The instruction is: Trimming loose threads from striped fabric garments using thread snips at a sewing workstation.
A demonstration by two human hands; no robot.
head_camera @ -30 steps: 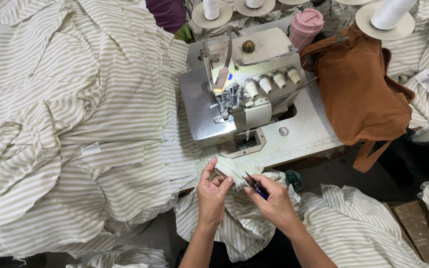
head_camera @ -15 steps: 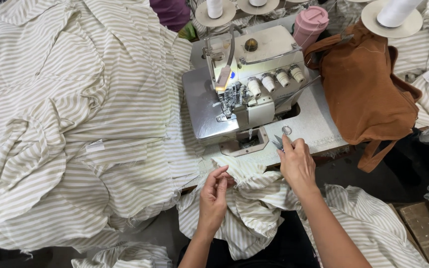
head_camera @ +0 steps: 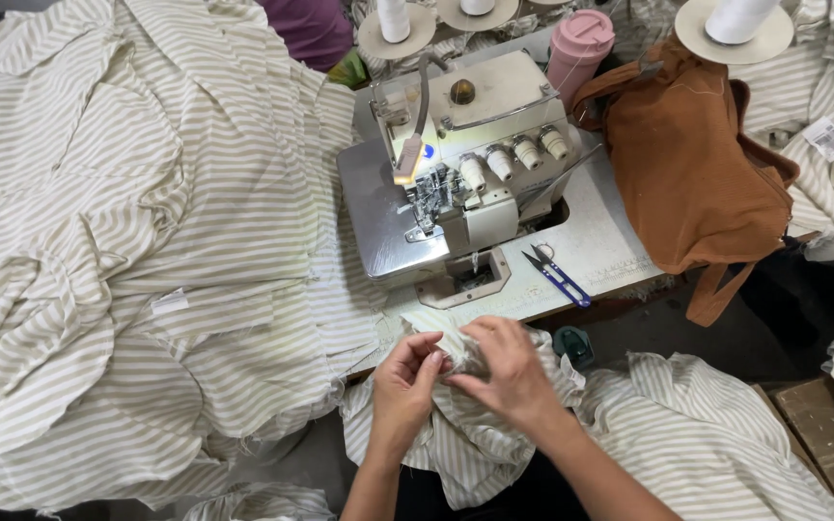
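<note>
Meanwhile left hand [head_camera: 405, 381] and right hand [head_camera: 504, 371] pinch striped cloth [head_camera: 456, 349] near thread snips [head_camera: 554, 275] and sewing machine [head_camera: 456, 178].

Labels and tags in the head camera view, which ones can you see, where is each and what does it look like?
Paper tag: far right on the striped fabric, small white rectangle with dark print.
Sewn-in label: left of the sewing machine on the big striped pile, small plain white rectangle.
Ruler strip: along the table's front edge by the thread snips, faint dark marks on white.
No packages, signs or screens show.
</note>
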